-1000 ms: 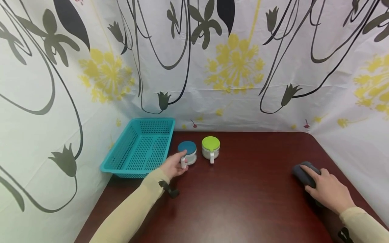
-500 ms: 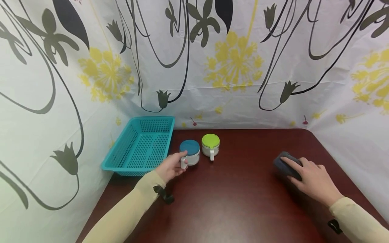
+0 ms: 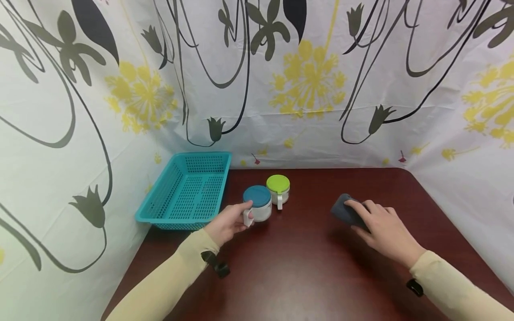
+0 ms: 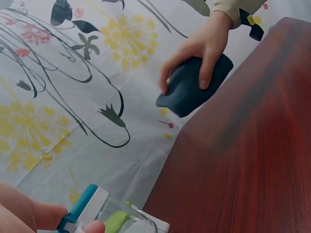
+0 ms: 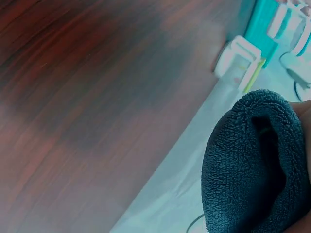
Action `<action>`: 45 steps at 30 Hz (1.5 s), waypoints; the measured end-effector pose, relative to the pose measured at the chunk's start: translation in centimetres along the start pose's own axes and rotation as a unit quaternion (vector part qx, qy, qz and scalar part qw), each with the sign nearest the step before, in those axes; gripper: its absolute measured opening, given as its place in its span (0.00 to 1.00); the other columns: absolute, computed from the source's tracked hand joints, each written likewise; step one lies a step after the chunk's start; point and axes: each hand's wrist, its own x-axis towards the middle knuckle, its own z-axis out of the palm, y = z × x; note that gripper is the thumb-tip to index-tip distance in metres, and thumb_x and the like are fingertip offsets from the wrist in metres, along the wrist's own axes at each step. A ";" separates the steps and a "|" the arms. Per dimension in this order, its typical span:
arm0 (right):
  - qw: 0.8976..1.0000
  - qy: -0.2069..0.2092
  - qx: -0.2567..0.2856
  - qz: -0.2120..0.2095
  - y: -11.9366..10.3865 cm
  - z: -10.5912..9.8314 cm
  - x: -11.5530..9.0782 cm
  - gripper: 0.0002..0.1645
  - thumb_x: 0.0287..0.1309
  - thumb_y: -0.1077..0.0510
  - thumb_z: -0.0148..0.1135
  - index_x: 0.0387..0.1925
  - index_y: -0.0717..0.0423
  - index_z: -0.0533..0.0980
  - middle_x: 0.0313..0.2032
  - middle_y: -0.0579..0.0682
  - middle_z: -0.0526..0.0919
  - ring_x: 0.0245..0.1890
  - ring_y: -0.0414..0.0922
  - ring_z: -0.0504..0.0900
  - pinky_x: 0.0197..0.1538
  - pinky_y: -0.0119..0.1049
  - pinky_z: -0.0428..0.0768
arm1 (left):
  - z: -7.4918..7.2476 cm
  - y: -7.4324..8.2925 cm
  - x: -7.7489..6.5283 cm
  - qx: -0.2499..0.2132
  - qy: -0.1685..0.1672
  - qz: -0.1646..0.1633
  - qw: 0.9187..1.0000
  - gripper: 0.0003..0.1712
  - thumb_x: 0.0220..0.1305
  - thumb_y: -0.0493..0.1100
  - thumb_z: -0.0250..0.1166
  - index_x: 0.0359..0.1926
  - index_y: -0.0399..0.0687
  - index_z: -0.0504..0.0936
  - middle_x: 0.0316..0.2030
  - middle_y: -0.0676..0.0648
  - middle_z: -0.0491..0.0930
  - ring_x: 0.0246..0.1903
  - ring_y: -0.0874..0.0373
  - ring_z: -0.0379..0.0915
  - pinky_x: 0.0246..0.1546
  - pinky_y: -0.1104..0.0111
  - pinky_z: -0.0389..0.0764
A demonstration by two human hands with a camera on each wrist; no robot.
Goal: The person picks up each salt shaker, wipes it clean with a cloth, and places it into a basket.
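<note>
- Left hand (image 3: 228, 224) pinches the handle (image 3: 247, 217) of the blue-lidded jar (image 3: 261, 206), towards the desk's (image 3: 305, 267) far edge, left of its middle.
- Green-lidded jar (image 3: 278, 184) stands just behind, nearer that edge.
- Right hand (image 3: 387, 232) grips the cloth (image 3: 344, 211) above the desk's right half.
- Basket (image 3: 196, 196) sits at the far left corner.

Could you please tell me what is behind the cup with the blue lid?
Behind it, slightly right in the head view, is the green-lidded cup; the blue-lidded cup hides part of its left side.
</note>
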 end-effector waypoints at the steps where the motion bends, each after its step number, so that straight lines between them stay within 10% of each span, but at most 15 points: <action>1: 1.000 0.000 0.006 -0.004 -0.3 0.0 0.3 0.49 0.48 0.48 0.79 0.71 0.44 0.67 0.41 0.50 0.76 0.38 0.49 0.81 0.41 0.55 0.73 | 0.0 0.0 -0.1 -0.003 0.000 0.000 1.000 0.27 0.69 0.57 0.63 0.48 0.34 0.79 0.41 0.41 0.78 0.47 0.45 0.73 0.52 0.57 0.71; 7: 0.999 -0.003 0.019 -0.031 -1.9 0.4 1.8 0.40 0.63 0.31 0.58 0.72 0.41 0.67 0.44 0.51 0.75 0.40 0.49 0.80 0.44 0.54 0.73 | 0.2 -0.2 -0.4 -0.008 0.009 0.007 1.000 0.27 0.70 0.56 0.63 0.54 0.36 0.77 0.43 0.41 0.76 0.49 0.45 0.71 0.52 0.57 0.74; 14: 0.998 -0.009 0.041 -0.044 -4.8 1.3 4.1 0.50 0.48 0.48 0.79 0.72 0.38 0.67 0.45 0.50 0.75 0.40 0.46 0.77 0.45 0.53 0.72 | 0.1 -0.7 -0.5 0.004 0.007 0.006 1.000 0.27 0.70 0.56 0.63 0.53 0.36 0.78 0.42 0.42 0.77 0.49 0.46 0.71 0.52 0.57 0.74; 30: 0.991 0.017 0.110 -0.073 -12.4 1.7 7.9 0.43 0.52 0.47 0.75 0.70 0.38 0.69 0.43 0.46 0.75 0.39 0.41 0.75 0.46 0.50 0.72 | 1.5 -1.2 -1.3 0.019 -0.017 0.002 1.000 0.24 0.70 0.56 0.62 0.45 0.36 0.81 0.39 0.42 0.78 0.51 0.43 0.71 0.62 0.47 0.67; 45: 0.992 0.032 0.098 -0.067 -13.7 3.1 7.7 0.36 0.49 0.47 0.76 0.62 0.41 0.77 0.39 0.48 0.76 0.34 0.42 0.74 0.40 0.46 0.72 | 1.7 -1.0 -1.7 0.023 -0.016 0.021 0.999 0.24 0.67 0.57 0.65 0.48 0.39 0.82 0.38 0.43 0.80 0.48 0.45 0.74 0.61 0.46 0.68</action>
